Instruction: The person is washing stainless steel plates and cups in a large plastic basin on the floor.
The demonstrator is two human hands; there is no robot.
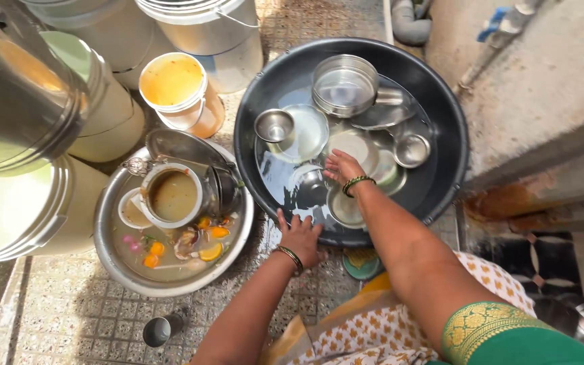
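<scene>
- A wide black tub (441, 115) is set on the speckled tiled floor (69, 311), close to the wall at the floor's far right edge; shallow water and steel dishes are held in it.
- The tub's near rim is gripped by the left hand (300, 238), fingers spread over the edge and closed on it; a bangle is worn at that wrist.
- The right hand (343, 167) is laid flat, fingers apart, on a steel plate (359, 145) in the middle of the tub; nothing is clamped in it. Green bangles are seen on that wrist.
- In the tub are counted: one round steel tin (343, 86) at the far side, one small steel cup (274, 126) at the left, one small steel bowl (411, 149) at the right, and about five flat plates or lids, overlapping, so the count cannot be made exact.
- A steel basin (113, 260) just left of the tub is filled with murky water, fruit peel and scraps; a steel pot (172, 196) of brown liquid and a dark ladle are stood in it.
- An orange-stained plastic bucket (178, 91) is placed beyond the basin.
- Large steel and pale vessels are ranged along the floor's left and far edges.
- One small steel tumbler (158, 330) is lying at the floor's near edge.
</scene>
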